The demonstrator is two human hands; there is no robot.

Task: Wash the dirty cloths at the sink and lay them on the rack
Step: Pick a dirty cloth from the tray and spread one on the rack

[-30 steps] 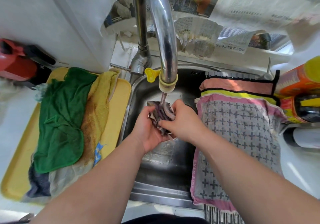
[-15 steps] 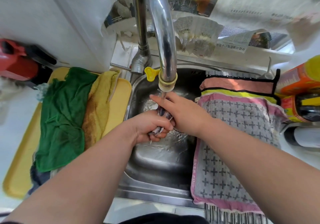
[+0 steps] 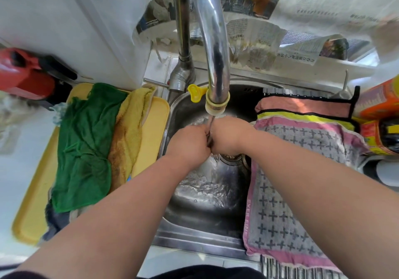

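Observation:
Over the steel sink [image 3: 200, 231], my left hand [image 3: 187, 143] and my right hand [image 3: 230, 137] are pressed together, gripping a small dark wet cloth [image 3: 209, 141] that shows only as a sliver between them. Water runs from the tap spout [image 3: 216, 103] onto it. On the left, a green cloth [image 3: 84, 146] and a stained yellow cloth [image 3: 127, 136] lie piled on a yellow tray [image 3: 28, 218]. Right of the sink, a grey cross-patterned cloth with a pink border [image 3: 287, 192] and a pink cloth edged in black [image 3: 306, 108] lie spread on the rack [image 3: 280, 268].
A red appliance [image 3: 23, 73] stands at the far left behind the tray. Orange and yellow bottles [image 3: 380, 116] crowd the right edge. Newspaper [image 3: 259, 30] hangs along the wall behind the tap. A yellow tap handle [image 3: 194, 92] sticks out beside the spout.
Both hands have closed tighter together around the dark cloth, hiding most of it, and have shifted a little under the running water.

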